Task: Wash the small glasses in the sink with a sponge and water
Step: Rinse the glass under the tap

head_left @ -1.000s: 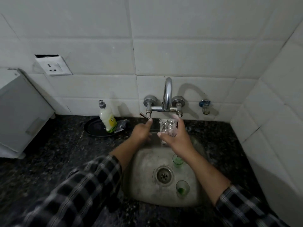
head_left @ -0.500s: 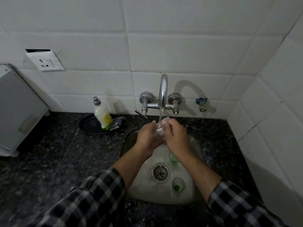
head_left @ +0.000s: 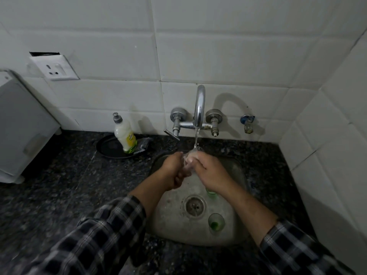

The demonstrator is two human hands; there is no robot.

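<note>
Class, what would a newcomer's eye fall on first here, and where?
The left hand and right hand meet around a clear glass under the running tap, over the back of the sink. Two green-tinted glasses stand right of the drain. A soap bottle stands left of the tap.

no readable text anywhere, yellow label on the dish soap bottle (head_left: 125,135) too blurred to read

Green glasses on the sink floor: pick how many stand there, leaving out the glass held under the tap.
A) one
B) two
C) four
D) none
B: the near green glass stands right of the drain, and the far green glass peeks from beneath the wrist of the right hand, which with the left hand holds the clear glass under the tap.
</note>
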